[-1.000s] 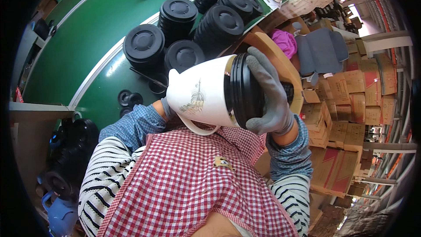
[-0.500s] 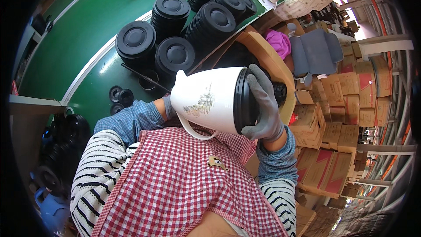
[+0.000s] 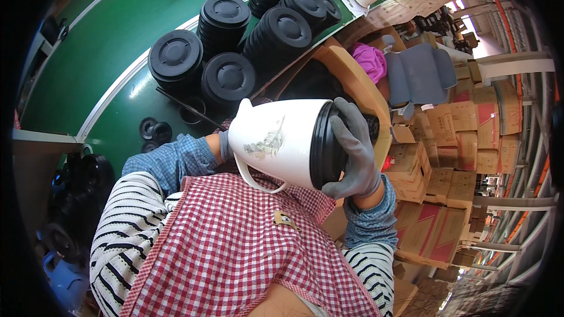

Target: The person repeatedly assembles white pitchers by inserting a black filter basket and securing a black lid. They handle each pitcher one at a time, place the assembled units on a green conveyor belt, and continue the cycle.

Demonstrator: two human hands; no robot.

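Note:
A white jug (image 3: 271, 139) with a grey leaf print lies on its side in front of my apron, spout to the left and handle toward me. My right hand (image 3: 356, 158), in a grey glove, wraps its thumb and fingers round the black ridged base (image 3: 326, 147) at the jug's right end. My left hand (image 3: 225, 145) reaches behind the spout end; only its gloved wrist shows, and the fingers are hidden behind the jug. A thin dark rod (image 3: 187, 106) slants down to the jug's left end; whether my left hand touches it, I cannot tell.
Stacks of black round parts (image 3: 228, 76) stand on the green table (image 3: 111, 47) beyond the jug. Small black rings (image 3: 155, 131) lie at left. An open carton (image 3: 346, 73) is at right, near a grey chair (image 3: 420, 73) and piled boxes (image 3: 464, 111). A co-worker (image 3: 405, 3) sits far right.
The jug and both hands stay nearly in place, with the jug's right end dipping slightly lower. The table and stacks have shifted a little left in view.

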